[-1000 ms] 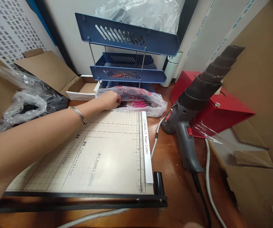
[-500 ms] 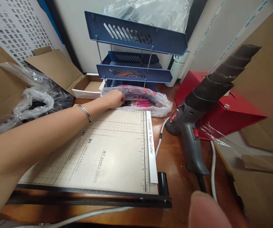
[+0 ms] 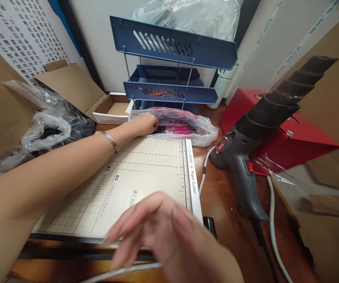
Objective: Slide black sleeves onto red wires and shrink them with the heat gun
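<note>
My left hand (image 3: 145,124), with a metal bangle (image 3: 110,140) on the wrist, reaches to the left end of a clear plastic bag (image 3: 206,135) with red print. Its fingers are curled closed by black ends of thin pieces; what they grip, if anything, is hidden. Inside the bag lies a bundle of thin pink and black pieces (image 3: 184,129), perhaps wires. Smeared by motion, my right hand (image 3: 163,232) hovers over the near part of the paper cutter (image 3: 146,177), its bent fingers apart and nothing visible in them.
A grey heat gun (image 3: 246,177) stands at the right, nozzle up, before a red box (image 3: 308,145). Behind the bag is a blue tiered tray rack (image 3: 172,43). An open cardboard box (image 3: 113,110) and plastic-wrapped black items (image 3: 81,125) sit at the left.
My right hand has come from the lower right corner to over the paper cutter's near edge. The left hand stays at the bag. The whole view has shifted slightly.
</note>
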